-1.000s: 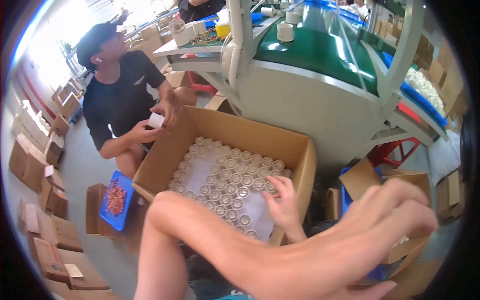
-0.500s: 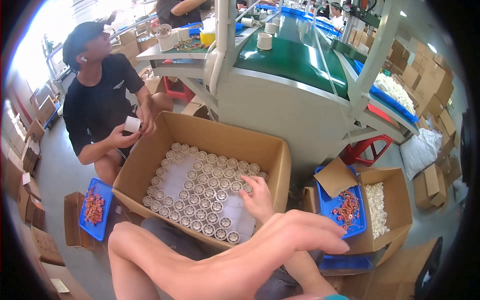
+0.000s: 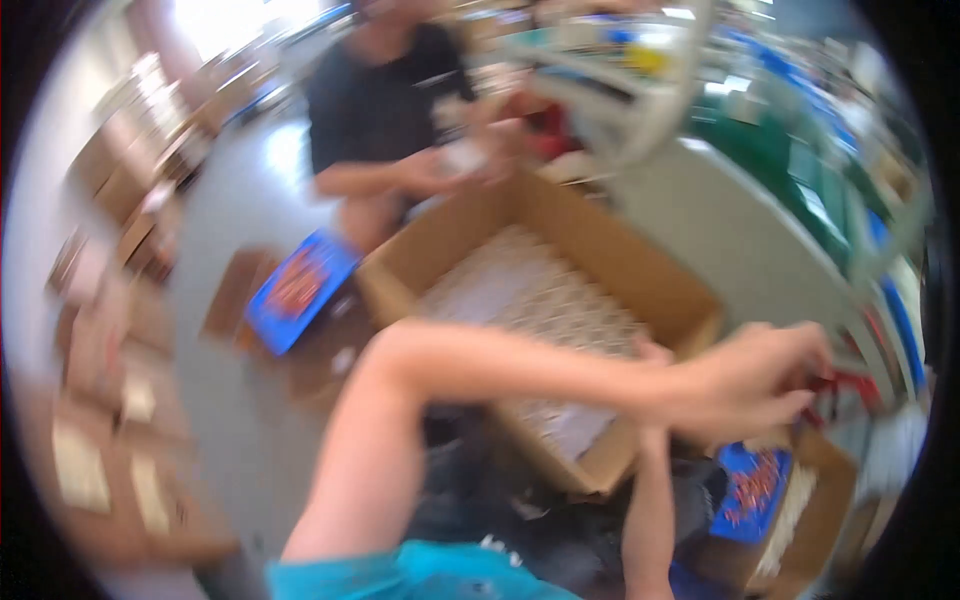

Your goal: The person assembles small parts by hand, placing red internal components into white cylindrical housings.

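Observation:
My left hand (image 3: pixel 755 380) reaches far to the right, its forearm crossing over the large cardboard box (image 3: pixel 590 235). Its fingers are bent and stand apart from the thumb, with nothing visible between them. Below it lies a blue tray (image 3: pixel 737 462) of small reddish wired parts (image 3: pixel 757 488). My right hand (image 3: pixel 650 352) is at the right side of the box; the left forearm covers part of it, and blur hides its fingers. Rows of white round plastic parts (image 3: pixel 565 300) stand inside the box on a pale sheet.
Across the box, a person in black (image 3: pixel 390 110) holds a white cylindrical part (image 3: pixel 463 156). Another blue tray (image 3: pixel 285 335) of reddish parts lies at the left. A green conveyor (image 3: pixel 750 150) runs at the right, near a red stool (image 3: pixel 855 392). Stacked cartons (image 3: pixel 110 320) line the left side.
My view has swung, shifting the box and the person rightward in the picture and blurring it. The left hand's fingers, stretched before, are now more bent. The right hand has become partly covered.

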`<action>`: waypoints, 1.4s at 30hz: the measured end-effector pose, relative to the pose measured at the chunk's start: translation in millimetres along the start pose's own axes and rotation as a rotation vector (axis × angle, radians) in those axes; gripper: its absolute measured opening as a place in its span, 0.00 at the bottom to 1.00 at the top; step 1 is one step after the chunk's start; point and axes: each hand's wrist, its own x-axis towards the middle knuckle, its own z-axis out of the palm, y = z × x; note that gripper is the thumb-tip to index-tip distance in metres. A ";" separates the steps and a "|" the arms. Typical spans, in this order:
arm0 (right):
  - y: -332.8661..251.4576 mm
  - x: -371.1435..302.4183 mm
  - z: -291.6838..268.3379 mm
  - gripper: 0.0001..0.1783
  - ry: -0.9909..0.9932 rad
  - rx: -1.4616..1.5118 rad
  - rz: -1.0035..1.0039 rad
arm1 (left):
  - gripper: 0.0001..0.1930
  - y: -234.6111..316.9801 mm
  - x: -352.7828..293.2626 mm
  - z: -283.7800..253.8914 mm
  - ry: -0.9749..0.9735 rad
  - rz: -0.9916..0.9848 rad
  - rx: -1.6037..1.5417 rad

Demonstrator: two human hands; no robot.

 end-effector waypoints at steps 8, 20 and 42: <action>-155.2 -127.2 130.3 0.19 -0.248 -0.557 -0.521 | 0.15 -139.7 54.6 80.0 -0.636 0.135 0.660; -93.6 -105.7 63.9 0.18 -0.347 -0.661 -0.505 | 0.15 -148.0 43.7 143.9 -0.994 0.586 0.901; -127.9 -122.5 98.1 0.14 -0.717 -0.958 -0.295 | 0.17 -318.4 -170.6 -131.6 -0.615 -0.351 1.393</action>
